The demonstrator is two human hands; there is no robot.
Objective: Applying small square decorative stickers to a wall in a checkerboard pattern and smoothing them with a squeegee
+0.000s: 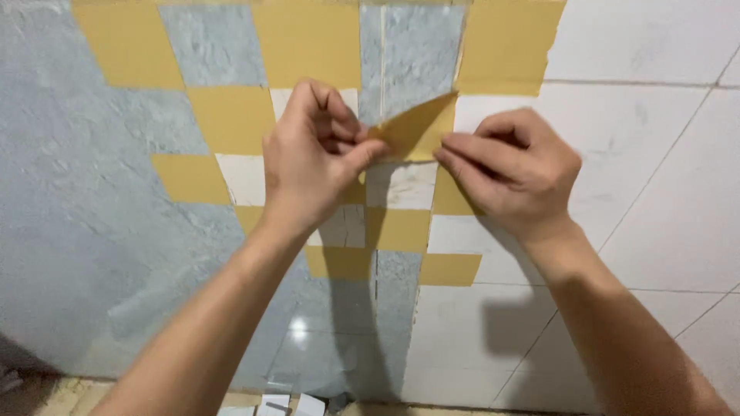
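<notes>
- The left hand point(312, 158) pinches the free corner of a yellow tape strip point(416, 131) between thumb and fingers, and this corner stands off the wall point(640, 154), folded into a triangle.
- The right hand point(512, 169) holds nothing; its fingers lie flat and nearly closed on the right end of the strip, probably to keep that end stuck while the corner lifts.
- The strip sits in the middle of the wall, among other yellow tape pieces point(308, 38) over the seam between the grey plaster point(77, 192) and the white tiles point(478, 316).
- Both forearms rise from the near edge and come together at the strip; the wrists are almost straight.
</notes>
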